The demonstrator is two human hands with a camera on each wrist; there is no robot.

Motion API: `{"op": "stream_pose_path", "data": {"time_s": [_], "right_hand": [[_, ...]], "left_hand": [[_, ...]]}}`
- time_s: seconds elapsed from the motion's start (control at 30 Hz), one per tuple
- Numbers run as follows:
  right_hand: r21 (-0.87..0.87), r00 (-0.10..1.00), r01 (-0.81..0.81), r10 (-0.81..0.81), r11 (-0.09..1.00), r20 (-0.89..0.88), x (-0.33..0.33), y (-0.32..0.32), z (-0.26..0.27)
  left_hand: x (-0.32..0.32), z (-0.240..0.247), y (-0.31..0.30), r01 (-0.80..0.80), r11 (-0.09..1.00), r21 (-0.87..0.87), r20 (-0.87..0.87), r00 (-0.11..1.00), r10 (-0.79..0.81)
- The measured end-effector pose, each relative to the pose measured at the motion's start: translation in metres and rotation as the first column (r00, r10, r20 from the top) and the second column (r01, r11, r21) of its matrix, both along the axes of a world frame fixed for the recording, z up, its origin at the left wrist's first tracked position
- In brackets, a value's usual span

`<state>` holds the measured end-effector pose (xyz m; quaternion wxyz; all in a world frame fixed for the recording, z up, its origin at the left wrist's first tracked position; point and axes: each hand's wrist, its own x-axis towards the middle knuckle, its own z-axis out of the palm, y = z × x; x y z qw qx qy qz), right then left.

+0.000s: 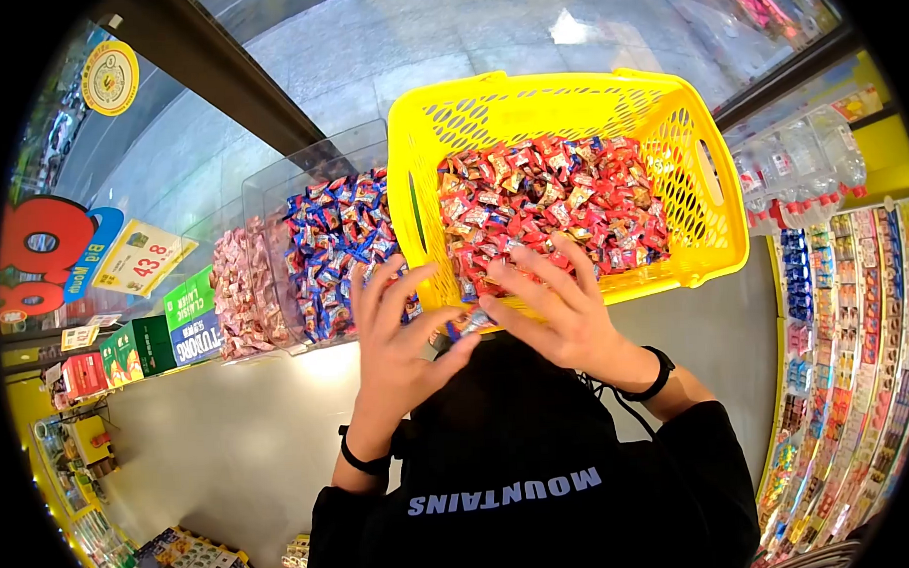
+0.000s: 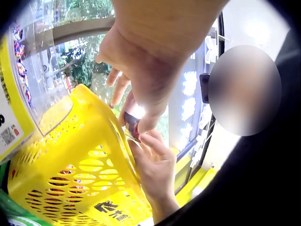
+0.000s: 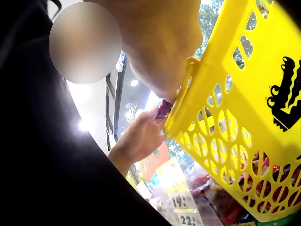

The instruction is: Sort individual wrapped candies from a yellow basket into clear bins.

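Observation:
A small wrapped candy (image 1: 468,324) in a blue and red wrapper is held between both hands, just over the near rim of a yellow basket (image 1: 718,245). My left hand (image 1: 397,356) pinches one end with thumb and forefinger, its other fingers spread. From the other side, my right hand (image 1: 566,325) pinches the candy, fingers reaching over the rim. In the left wrist view the candy (image 2: 133,126) shows dark and red between the fingertips. Many red-wrapped candies (image 1: 552,200) fill the basket's bottom.
Left of the basket, clear bins hold blue-wrapped candies (image 1: 338,248) and pink-wrapped ones (image 1: 245,291). Beyond stand boxes and a price sign (image 1: 145,257). Water bottles (image 1: 801,162) and stocked shelves (image 1: 838,371) line the right. Behind the basket is a window (image 1: 366,47).

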<state>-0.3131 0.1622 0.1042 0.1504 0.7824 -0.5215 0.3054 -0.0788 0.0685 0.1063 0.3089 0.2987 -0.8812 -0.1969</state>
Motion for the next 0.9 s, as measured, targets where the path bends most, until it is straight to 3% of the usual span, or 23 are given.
{"op": "stream_pose_path", "data": {"time_s": [0.1,0.2,0.23,0.33,0.43,0.53,0.63,0.77,0.9], "right_hand": [[0.053,0.994,0.074,-0.078,0.996,0.079,-0.012,-0.005,0.002],[0.067,0.981,0.158,-0.165,0.985,0.106,-0.031,-0.001,0.005],[0.064,0.975,0.190,-0.196,0.980,0.101,-0.037,0.001,0.006],[0.057,0.957,0.270,-0.274,0.961,0.098,-0.051,0.005,0.005],[0.061,0.941,0.326,-0.330,0.943,0.074,-0.066,0.013,0.009],[0.055,0.917,0.387,-0.391,0.920,0.079,-0.083,0.020,0.011],[0.033,0.890,0.445,-0.446,0.895,0.091,-0.103,0.027,0.010],[0.047,0.871,0.471,-0.473,0.881,0.136,-0.117,0.036,0.011],[0.038,0.839,0.524,-0.523,0.851,0.148,-0.133,0.045,0.012]], "left_hand": [[0.022,-0.011,-0.016,-0.148,0.985,-0.084,-0.033,0.989,0.146],[0.041,-0.042,-0.035,-0.326,0.935,-0.141,0.038,0.942,0.334],[0.045,-0.051,-0.038,-0.354,0.923,-0.149,0.146,0.916,0.374],[0.053,-0.070,-0.043,-0.337,0.933,-0.124,0.312,0.880,0.359],[0.046,-0.049,-0.050,-0.304,0.945,-0.124,0.272,0.905,0.327],[0.032,0.000,-0.064,-0.237,0.946,-0.220,0.164,0.947,0.275],[-0.001,0.066,-0.071,-0.137,0.936,-0.323,0.183,0.962,0.204],[-0.068,0.126,-0.086,0.132,0.935,-0.328,0.214,0.975,-0.063],[-0.156,0.130,-0.104,0.432,0.856,-0.282,0.282,0.891,-0.357]]}}
